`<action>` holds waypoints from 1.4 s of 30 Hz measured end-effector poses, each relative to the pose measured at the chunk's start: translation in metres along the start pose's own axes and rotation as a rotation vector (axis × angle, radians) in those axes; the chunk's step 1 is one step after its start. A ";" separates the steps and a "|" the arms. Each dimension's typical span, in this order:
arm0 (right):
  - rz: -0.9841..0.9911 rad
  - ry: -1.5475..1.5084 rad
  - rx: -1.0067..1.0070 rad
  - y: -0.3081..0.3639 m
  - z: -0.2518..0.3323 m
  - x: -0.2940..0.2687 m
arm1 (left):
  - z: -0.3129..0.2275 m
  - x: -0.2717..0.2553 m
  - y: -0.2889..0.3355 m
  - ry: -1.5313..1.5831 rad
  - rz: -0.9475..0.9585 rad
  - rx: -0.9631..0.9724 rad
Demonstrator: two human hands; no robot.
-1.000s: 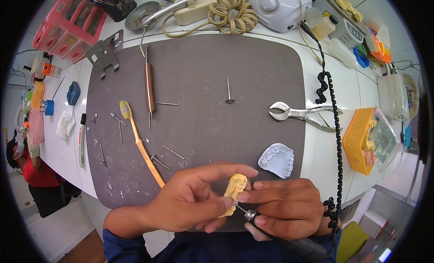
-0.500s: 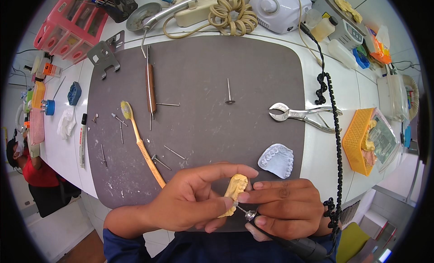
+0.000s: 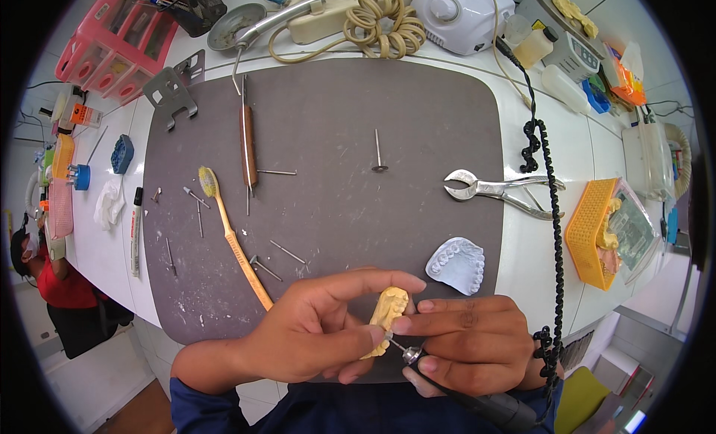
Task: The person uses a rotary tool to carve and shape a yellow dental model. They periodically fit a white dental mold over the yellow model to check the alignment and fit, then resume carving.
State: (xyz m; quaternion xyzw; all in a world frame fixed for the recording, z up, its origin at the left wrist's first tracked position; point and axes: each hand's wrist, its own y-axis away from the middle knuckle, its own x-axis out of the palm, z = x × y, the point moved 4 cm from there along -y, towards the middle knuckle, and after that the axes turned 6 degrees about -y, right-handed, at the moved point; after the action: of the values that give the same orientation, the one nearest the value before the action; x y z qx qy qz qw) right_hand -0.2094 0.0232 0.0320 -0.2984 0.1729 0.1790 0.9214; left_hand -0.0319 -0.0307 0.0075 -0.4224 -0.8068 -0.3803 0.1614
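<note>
Thumb and fingers of the left hand (image 3: 306,329) pinch a yellow dental model (image 3: 391,308) over the near part of the grey mat (image 3: 335,210). The right hand (image 3: 477,344) grips a black drill (image 3: 507,410), its thin bit meeting the model's lower half near the left thumb; whether the tip touches is too small to tell. Compared with a second ago, both grips and the model look unchanged, and the pale blue model (image 3: 456,266), pliers (image 3: 485,188) and toothbrush (image 3: 237,247) have likewise stayed put.
</note>
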 end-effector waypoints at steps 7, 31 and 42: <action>-0.048 -0.052 0.012 0.003 -0.002 0.000 | -0.001 0.000 0.000 0.021 0.009 -0.012; -0.015 -0.024 -0.004 0.002 0.000 -0.001 | 0.002 -0.001 -0.001 0.071 0.005 -0.033; -0.022 -0.027 0.003 0.001 0.001 0.000 | 0.002 0.000 -0.002 0.043 0.021 -0.066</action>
State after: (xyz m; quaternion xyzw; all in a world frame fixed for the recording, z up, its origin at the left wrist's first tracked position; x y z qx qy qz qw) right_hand -0.2101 0.0246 0.0324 -0.2965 0.1576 0.1725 0.9260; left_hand -0.0332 -0.0302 0.0050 -0.4278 -0.7855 -0.4141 0.1687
